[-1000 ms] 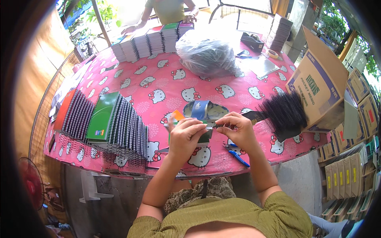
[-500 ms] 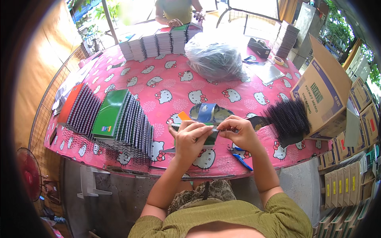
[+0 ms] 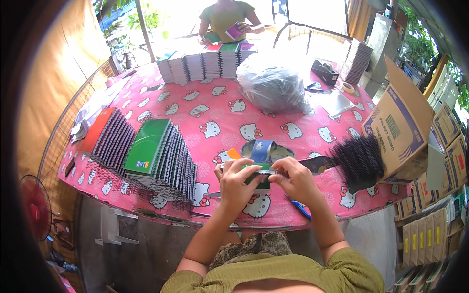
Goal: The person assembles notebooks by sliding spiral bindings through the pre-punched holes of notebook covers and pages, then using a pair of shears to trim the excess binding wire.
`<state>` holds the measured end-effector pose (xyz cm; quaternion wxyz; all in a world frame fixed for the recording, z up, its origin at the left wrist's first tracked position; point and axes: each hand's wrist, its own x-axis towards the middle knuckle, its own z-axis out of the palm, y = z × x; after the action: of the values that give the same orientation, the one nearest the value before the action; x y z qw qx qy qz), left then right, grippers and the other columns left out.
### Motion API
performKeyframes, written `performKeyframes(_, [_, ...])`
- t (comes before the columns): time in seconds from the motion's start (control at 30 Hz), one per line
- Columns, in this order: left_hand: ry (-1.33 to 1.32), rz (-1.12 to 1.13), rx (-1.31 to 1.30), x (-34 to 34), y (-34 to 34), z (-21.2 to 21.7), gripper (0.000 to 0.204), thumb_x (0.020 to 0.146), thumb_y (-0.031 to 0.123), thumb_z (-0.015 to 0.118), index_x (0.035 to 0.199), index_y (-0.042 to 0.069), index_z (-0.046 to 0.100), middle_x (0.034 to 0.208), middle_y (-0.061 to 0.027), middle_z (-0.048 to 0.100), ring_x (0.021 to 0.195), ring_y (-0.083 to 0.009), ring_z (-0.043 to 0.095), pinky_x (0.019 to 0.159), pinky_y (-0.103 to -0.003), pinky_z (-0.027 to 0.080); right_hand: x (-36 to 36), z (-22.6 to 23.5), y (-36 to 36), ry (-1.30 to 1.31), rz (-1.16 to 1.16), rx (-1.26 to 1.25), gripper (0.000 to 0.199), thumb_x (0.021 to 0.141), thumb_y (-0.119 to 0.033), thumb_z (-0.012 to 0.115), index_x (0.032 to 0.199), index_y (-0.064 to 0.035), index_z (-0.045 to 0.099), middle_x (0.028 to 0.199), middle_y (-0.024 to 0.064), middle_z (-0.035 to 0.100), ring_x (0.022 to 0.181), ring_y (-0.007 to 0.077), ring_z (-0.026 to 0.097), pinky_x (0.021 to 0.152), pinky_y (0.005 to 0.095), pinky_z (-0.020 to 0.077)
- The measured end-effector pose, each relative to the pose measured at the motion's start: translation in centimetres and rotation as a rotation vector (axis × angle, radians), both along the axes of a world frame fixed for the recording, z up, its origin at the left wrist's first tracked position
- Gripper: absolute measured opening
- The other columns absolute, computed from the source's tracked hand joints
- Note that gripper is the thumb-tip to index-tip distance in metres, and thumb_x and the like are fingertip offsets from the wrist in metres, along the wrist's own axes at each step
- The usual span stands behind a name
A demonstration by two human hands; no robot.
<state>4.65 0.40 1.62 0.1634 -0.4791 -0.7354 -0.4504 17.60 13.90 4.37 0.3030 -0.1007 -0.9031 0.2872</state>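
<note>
Near the table's front edge, my left hand is closed on a small green notebook, its edge turned up toward me. My right hand pinches the right end of that edge with thumb and fingertips. Whether a wire coil is between these fingers is too small to tell. Just beyond my hands lie a curved blue item with tan parts and an orange piece. A blue-handled tool lies by my right wrist, partly hidden.
Stacks of green and red spiral notebooks stand at left. Black coils lie beside a cardboard box at right. A bulging plastic bag rests mid-table. Beyond, a person holds a purple notebook behind more stacks.
My hands stay at the notebook edge; my left fingers have spread more along it. The person opposite has lifted a purple notebook away from the stacks. The whole view has shifted slightly.
</note>
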Motion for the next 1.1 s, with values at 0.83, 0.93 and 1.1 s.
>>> performKeyframes(0.83, [-0.073,-0.080,0.037,0.0,0.4,-0.5,0.019,0.066,0.014,0.079,0.084,0.013,0.074,0.080,-0.0003,0.067,0.084,-0.0187,0.056,0.078,-0.034,0.039,-1.0,-0.7,-1.8,0.151,-0.105,-0.011,0.013,0.075,-0.007,0.072,0.074,-0.0006,0.060,0.073,0.0116,0.056,0.071,0.0318,0.057,0.063,0.0424,0.0457])
performKeyframes(0.93, [-0.084,-0.092,0.029,-0.2,0.3,-0.4,0.019,0.066,0.015,0.080,0.084,0.014,0.074,0.080,-0.0001,0.067,0.083,-0.0184,0.056,0.079,-0.034,0.038,-1.0,-0.3,-1.4,0.111,-0.082,0.048,0.010,0.075,-0.004,0.070,0.077,0.0000,0.062,0.075,0.0128,0.058,0.076,0.0315,0.060,0.065,0.0403,0.0472])
performKeyframes(1.1, [-0.096,-0.134,-0.023,-0.1,-0.1,-0.1,0.018,0.070,0.022,0.078,0.086,0.016,0.074,0.082,0.0035,0.067,0.086,-0.0164,0.057,0.083,-0.036,0.032,-3.3,0.9,8.1,-0.229,-0.001,-0.026,0.021,0.077,-0.017,0.071,0.090,-0.0015,0.065,0.086,0.0137,0.064,0.093,0.0312,0.064,0.080,0.0392,0.0507])
